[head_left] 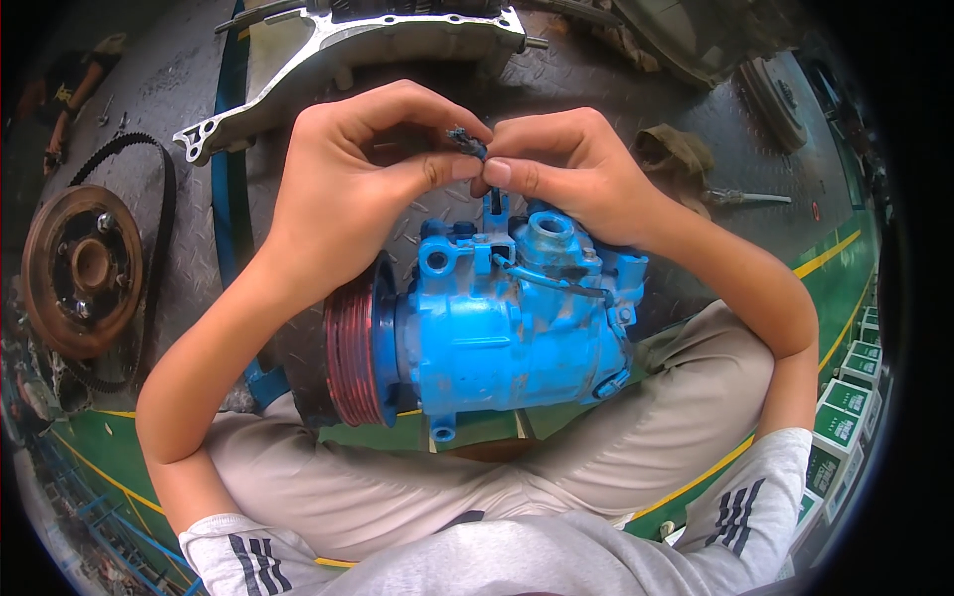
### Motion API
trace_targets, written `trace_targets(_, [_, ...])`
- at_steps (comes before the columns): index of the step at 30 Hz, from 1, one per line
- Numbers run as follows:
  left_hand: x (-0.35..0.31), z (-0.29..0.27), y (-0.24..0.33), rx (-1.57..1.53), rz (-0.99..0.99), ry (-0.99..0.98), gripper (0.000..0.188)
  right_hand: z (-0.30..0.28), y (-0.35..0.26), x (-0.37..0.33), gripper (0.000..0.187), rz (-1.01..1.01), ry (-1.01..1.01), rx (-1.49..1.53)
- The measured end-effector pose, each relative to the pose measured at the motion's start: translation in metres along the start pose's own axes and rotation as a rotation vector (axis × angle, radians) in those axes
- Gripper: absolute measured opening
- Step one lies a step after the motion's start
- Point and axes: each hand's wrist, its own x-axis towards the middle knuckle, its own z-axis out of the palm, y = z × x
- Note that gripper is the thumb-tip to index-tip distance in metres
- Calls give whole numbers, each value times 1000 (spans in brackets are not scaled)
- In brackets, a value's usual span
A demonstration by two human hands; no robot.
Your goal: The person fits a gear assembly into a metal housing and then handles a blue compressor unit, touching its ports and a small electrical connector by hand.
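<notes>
A blue-painted compressor [467, 343] lies on its side in front of me, its grooved reddish pulley [355, 353] pointing left. Above its top, my left hand [348, 184] and my right hand [576, 169] meet, fingertips touching. Both pinch a short dark wire end [467, 142] flecked with blue, and its frayed tip sticks up past the left fingers. Below the fingers a dark strip runs down towards the compressor's top; where it joins is hard to see. A thin black cable [556, 281] crosses the housing to the right.
A rusty pulley wheel [81, 268] and a toothed belt [164, 199] lie at left. Beyond my hands sits a metal housing [397, 50]. To the right are a brown rag [674, 159], a metal rod [750, 198] and green-and-white boxes [843, 412].
</notes>
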Motion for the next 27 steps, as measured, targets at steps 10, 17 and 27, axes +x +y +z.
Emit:
trace_targets(10, [0,2,2,23,-49,0,18,-2,-6,-1,15,-68,5,-92])
trace_targets(17, [0,1,-1,-17,-92,-57,20,-2,-6,0,10,-22,-16,27])
trace_targets(27, [-1,0,-2,-38,-128,-73,21,-3,-6,1,12,-31,-30,-13])
